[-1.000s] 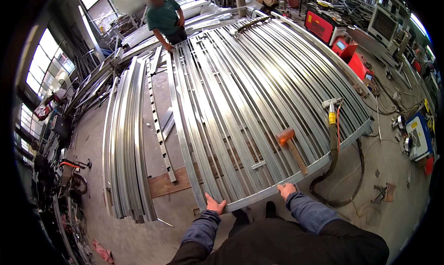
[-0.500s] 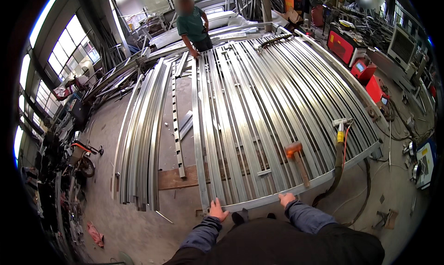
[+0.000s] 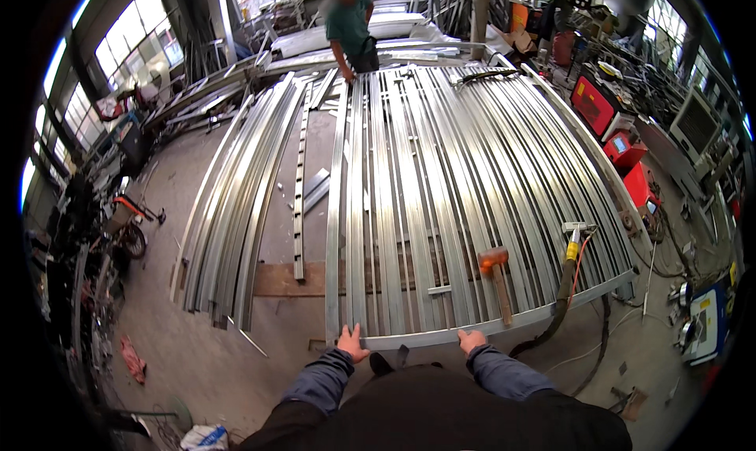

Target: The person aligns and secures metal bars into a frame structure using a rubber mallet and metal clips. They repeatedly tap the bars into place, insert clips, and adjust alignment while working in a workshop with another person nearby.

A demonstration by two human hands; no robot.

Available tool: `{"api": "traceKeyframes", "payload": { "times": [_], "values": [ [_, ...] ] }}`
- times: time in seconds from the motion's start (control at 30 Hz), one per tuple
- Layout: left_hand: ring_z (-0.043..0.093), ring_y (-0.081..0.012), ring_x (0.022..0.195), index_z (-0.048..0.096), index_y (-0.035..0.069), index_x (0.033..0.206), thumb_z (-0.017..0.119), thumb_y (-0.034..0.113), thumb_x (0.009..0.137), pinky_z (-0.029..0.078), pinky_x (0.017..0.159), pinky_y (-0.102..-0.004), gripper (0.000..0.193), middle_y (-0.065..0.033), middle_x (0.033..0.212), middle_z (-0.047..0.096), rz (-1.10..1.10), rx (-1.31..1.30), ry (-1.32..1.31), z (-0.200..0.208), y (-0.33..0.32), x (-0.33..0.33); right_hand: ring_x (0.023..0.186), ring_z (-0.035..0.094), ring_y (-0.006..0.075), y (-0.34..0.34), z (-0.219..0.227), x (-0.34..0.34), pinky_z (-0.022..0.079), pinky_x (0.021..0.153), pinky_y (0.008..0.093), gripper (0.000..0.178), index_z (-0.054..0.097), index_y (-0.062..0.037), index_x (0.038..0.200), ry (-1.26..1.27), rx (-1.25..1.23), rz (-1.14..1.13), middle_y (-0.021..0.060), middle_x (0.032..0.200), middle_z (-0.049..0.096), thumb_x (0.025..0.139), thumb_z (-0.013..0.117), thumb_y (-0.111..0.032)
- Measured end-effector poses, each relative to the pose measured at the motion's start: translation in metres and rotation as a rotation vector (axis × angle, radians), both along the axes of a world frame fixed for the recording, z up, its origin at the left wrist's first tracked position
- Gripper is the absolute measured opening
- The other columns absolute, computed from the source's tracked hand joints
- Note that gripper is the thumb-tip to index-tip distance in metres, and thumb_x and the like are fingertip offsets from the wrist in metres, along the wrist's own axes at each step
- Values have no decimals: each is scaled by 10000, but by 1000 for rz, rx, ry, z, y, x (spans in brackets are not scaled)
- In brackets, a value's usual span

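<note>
A large frame of parallel silvery metal bars lies in front of me, closed on my side by a front rail. At the rail's left end, my left hand rests against its edge with fingers spread. My right hand is farther right along the same rail, fingers bent over its edge; their undersides are hidden. A mallet with an orange head lies on the bars beyond my right hand. Right of it is a yellow-collared tool on a thick dark hose. A short metal piece sits on the bars.
Long loose bars are stacked at left, beside a notched bar and a wooden board. A person in a green shirt stands at the far end, one hand at the bars. Red machines and cables line the right.
The whole view has shifted, with the far end lower in the picture. Both my hands stay at the front rail; the mallet and hose tool keep their places on the bars.
</note>
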State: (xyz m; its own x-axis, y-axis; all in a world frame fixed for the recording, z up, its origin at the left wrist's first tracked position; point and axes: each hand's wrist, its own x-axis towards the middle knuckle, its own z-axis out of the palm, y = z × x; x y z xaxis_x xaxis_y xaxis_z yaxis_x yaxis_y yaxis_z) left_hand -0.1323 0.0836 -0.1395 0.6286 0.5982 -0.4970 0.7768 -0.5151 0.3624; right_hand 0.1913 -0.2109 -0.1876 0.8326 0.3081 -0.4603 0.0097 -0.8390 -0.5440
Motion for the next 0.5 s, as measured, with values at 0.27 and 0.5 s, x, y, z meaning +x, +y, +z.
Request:
{"api": "traceKeyframes", "payload": {
  "times": [0.27,0.5],
  "values": [
    [406,-458,1489,472,46,1554,786,293,839,369,1235,-495,819,-284,1640,363,36,64,-303,-1,-36,-50,874,722,436,1,3,-11,538,810,507,518,733,61,889,-67,105,-40,283,881,737,959,717,-452],
    [497,-406,1440,532,-29,1489,695,291,885,423,1200,-444,702,-277,1497,559,671,-115,-226,-44,-128,-225,903,696,451,-15,-48,-1,529,850,517,551,700,73,967,-16,140,-97,301,948,726,1004,677,-477]
  ]
}}
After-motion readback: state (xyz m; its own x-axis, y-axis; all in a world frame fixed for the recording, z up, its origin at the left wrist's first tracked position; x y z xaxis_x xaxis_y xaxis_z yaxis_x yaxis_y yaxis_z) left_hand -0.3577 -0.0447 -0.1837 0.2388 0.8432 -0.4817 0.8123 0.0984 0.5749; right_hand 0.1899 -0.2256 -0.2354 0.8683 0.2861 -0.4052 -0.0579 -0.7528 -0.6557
